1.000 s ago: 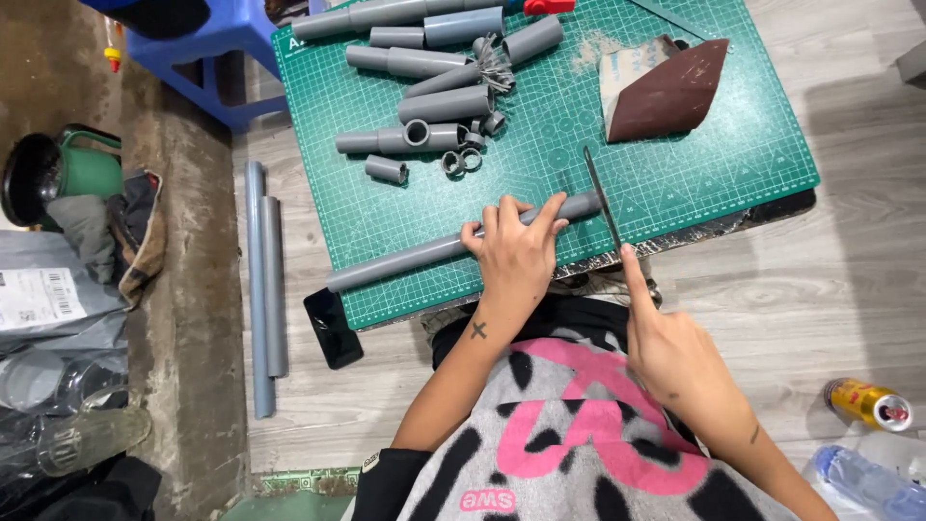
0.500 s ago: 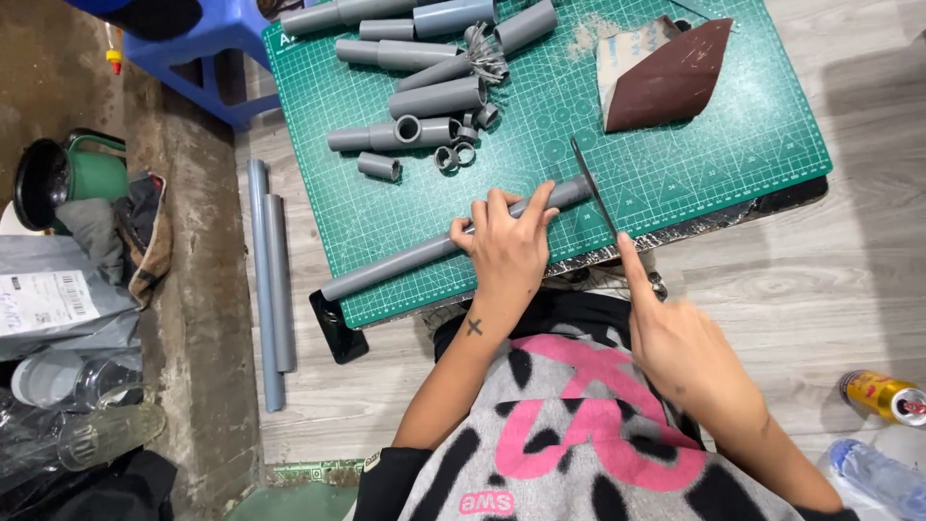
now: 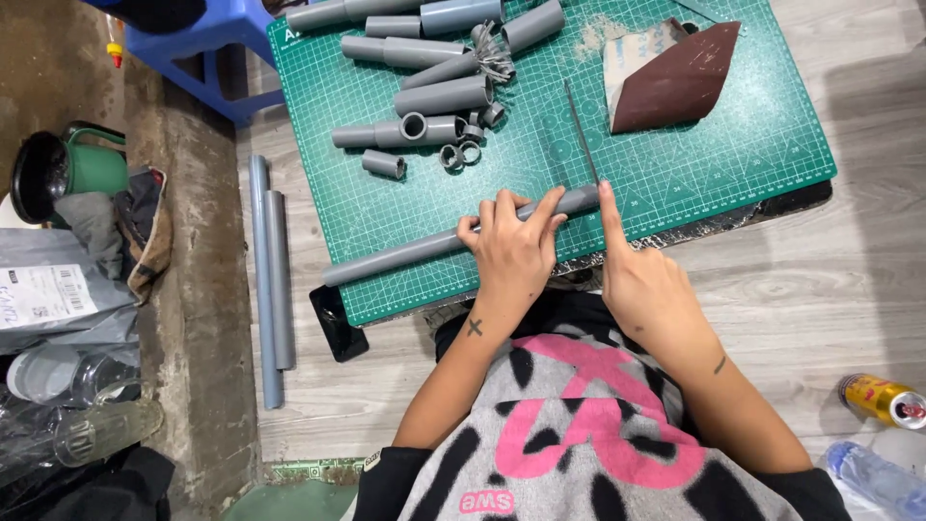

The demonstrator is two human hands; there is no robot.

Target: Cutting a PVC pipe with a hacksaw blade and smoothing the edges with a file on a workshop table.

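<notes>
A person seated at a low work surface presses the left hand flat over a long grey pipe that lies slantwise along the near edge of a green cutting mat, fingers curled over the pipe and pinning it down. The right hand grips a thin saw blade, forefinger stretched along it, the blade standing across the pipe's right end. Farther up the mat lie a cluster of short grey pipe pieces and small cut rings, with a folded sheet of brown sandpaper at the upper right beside a dusting of shavings. Two more long pipes rest on the floor just left of the mat, near a black phone. At the far left sits a grey plastic mailing bag bearing a white rectangular label, above clear bottles and below a green pot. A yellow and red can lies at the lower right, beside a clear blue-tinted bottle. A blue stool stands upper left
</notes>
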